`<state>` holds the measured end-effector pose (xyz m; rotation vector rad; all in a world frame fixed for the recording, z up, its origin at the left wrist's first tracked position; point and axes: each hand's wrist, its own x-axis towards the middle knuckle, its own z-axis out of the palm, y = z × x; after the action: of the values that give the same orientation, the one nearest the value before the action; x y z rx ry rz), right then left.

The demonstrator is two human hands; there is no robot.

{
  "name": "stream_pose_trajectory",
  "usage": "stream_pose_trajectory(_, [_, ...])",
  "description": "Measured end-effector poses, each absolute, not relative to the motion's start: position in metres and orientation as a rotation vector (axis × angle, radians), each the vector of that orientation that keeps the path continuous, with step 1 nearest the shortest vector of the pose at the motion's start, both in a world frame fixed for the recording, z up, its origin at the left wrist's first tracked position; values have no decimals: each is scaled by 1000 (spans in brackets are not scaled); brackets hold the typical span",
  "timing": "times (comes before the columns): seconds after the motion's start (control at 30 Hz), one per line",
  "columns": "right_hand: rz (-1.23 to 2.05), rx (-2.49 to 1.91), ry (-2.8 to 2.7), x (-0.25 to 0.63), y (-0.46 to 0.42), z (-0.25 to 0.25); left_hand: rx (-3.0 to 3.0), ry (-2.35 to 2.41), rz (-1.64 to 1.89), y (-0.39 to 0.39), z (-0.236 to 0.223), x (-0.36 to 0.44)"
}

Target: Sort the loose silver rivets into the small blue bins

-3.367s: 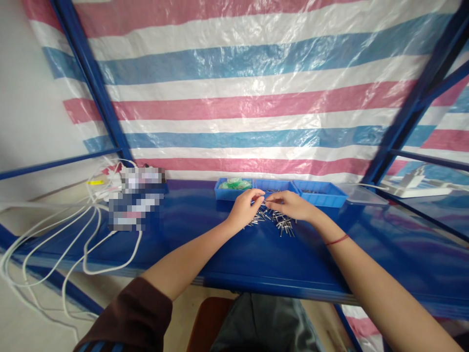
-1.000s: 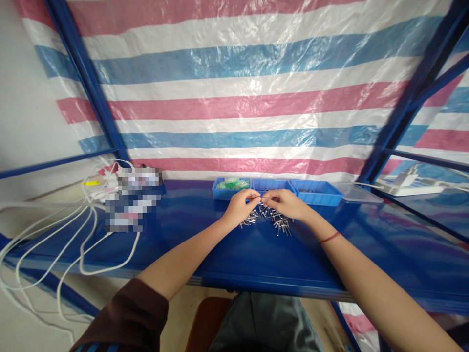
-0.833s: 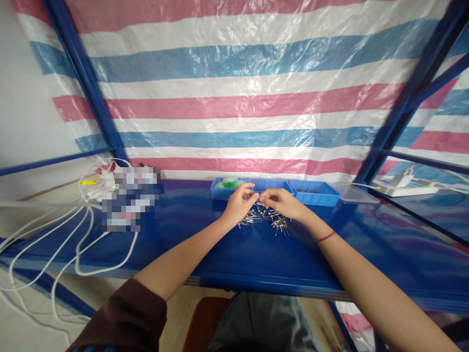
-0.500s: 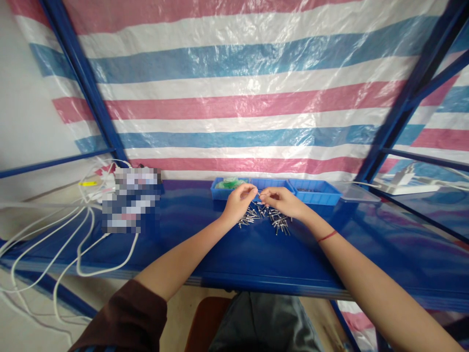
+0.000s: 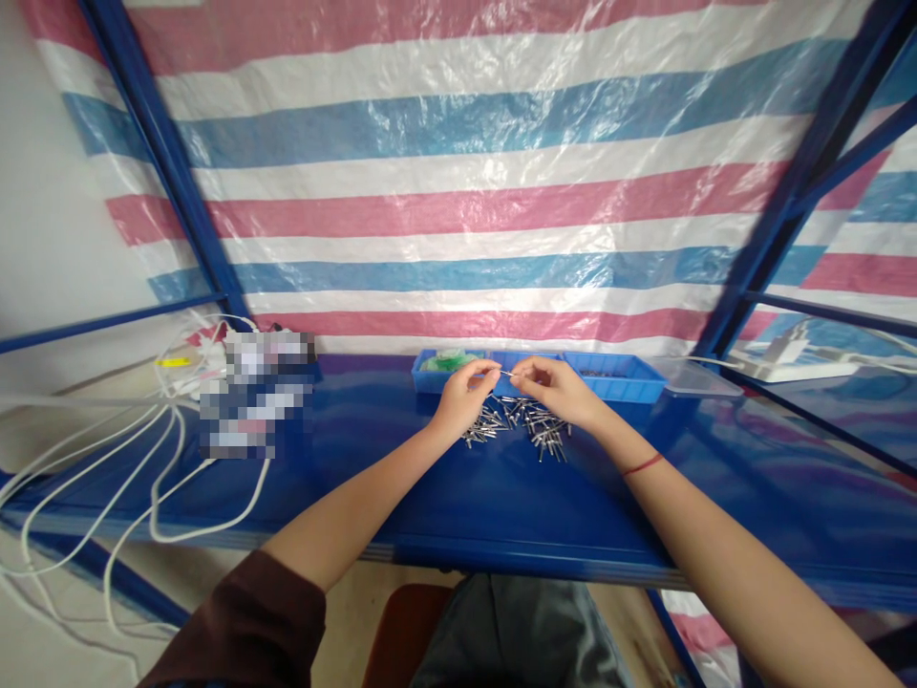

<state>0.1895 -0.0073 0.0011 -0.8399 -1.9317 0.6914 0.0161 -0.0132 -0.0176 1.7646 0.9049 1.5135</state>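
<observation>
My left hand [image 5: 462,399] and my right hand [image 5: 553,387] meet fingertip to fingertip above the table, both closed in a pinch. A thin metal pin [image 5: 506,374] spans the small gap between them, with one end in each pinch. Its exact kind is too small to make out. Beneath the hands, a loose pile of similar metal pins [image 5: 548,435] lies on the blue tabletop, partly covered by the fingers. Just behind stands a blue divided bin [image 5: 623,390], its middle partly hidden by my hands.
Green-and-white plastic material [image 5: 448,360] fills the bin's left compartment; small dark pieces [image 5: 602,374] lie in the right one. A clear lid [image 5: 698,376] rests beside it. White cables [image 5: 161,478] trail at left, and a power strip [image 5: 795,358] is at right. Blue posts [image 5: 154,143] frame the table.
My fingertips have drawn slightly apart, and the thin metal pin now shows more plainly between them. The pile and the bin stay where they were.
</observation>
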Motion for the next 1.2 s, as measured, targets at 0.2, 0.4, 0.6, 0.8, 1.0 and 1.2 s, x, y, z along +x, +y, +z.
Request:
stream_pose_trajectory(0.2, [603,-805,-1881,188,-15,10,1789,941,1476,-9,-22,15])
stream_pose_trajectory(0.4, [298,-828,-2006,184,-26,15,1909,981,1368,-7,-30,16])
stream_pose_trajectory(0.6, [20,-980,-2052,200,-21,22,2108,1163,1280,-12,-29,16])
stream_pose_trajectory(0.8, [-356,-1469,-1740,262,9,16,2680,1218,839,-26,-26,12])
stream_pose_trajectory(1.0, [-556,-1872,-1664,286,26,-10,2770,1187,530,-28,-31,13])
stream_pose_trajectory(1.2, [-542,-1728,-1694,275,27,-7,2777,1193,600,-28,-28,14])
